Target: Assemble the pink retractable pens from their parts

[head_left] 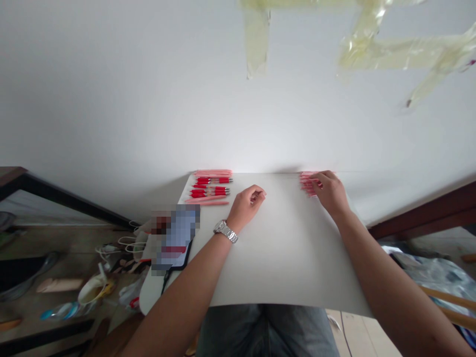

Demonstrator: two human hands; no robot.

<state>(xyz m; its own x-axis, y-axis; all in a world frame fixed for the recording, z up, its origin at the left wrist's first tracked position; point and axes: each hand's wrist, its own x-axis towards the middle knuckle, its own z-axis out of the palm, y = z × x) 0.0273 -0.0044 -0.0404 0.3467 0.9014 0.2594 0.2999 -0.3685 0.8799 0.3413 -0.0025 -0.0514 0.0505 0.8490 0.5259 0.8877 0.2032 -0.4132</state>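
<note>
My left hand (246,204), with a silver watch (225,231) on its wrist, hovers over the middle of the white table. Its fingers are curled in toward the thumb, and nothing shows in them. To its left lie red click pens (211,192) in a row, with slim pink pens (212,173) behind them and more in front. At the table's back right, my right hand (330,191) reaches over a bunch of pink pens (308,184). Its thumb and fingertips are pinched on a pen there; the hand covers part of the bunch.
A phone (178,238), blurred out, lies at the table's left edge with a cable. The white table (286,258) meets a wall (148,99) with yellowed tape (256,44). Clutter, including a white cup (91,290), stands on the floor at left; plastic bags (439,277) are at right.
</note>
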